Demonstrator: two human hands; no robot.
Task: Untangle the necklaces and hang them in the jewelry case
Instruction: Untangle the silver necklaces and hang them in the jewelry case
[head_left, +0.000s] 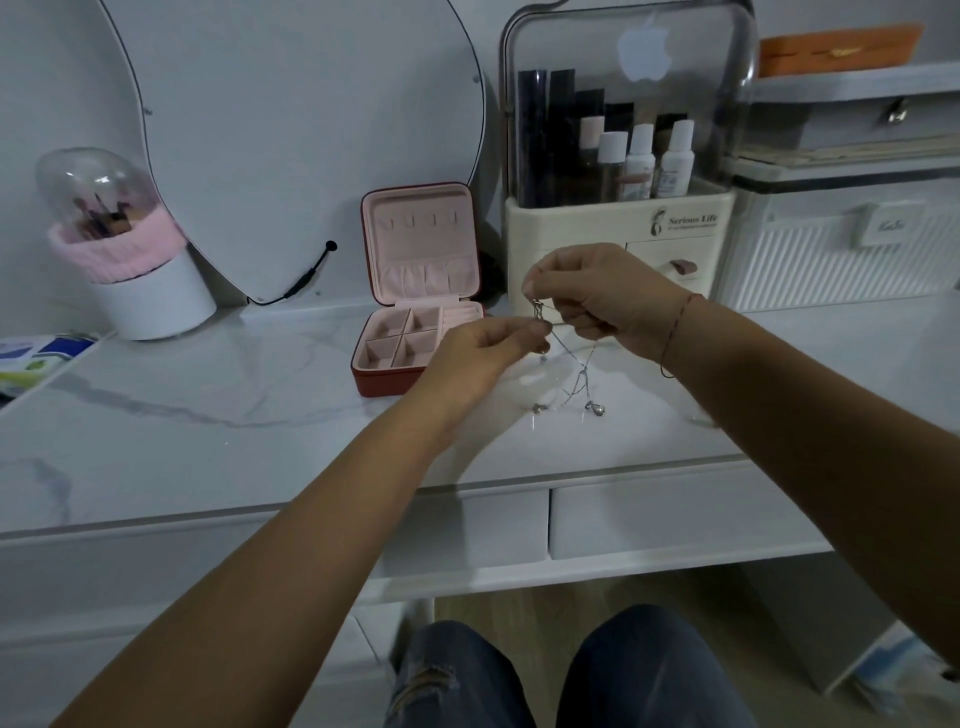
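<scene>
Thin silver necklaces (574, 376) hang tangled between my two hands above the marble tabletop, with small pendants dangling near the surface. My right hand (597, 296) pinches the chains from above at their top end. My left hand (488, 348) pinches them just below and to the left. The red jewelry case (382, 382) stands open to the left of my hands, with a pink lining, small hooks in its upright lid and divided compartments in the base. Nothing hangs on the hooks.
A cream cosmetics organiser (618, 228) with a clear dome and bottles stands right behind my hands. A large mirror (291, 130) leans at the back, a white brush holder (140, 280) sits at the left, and a ribbed white box (852, 249) at the right.
</scene>
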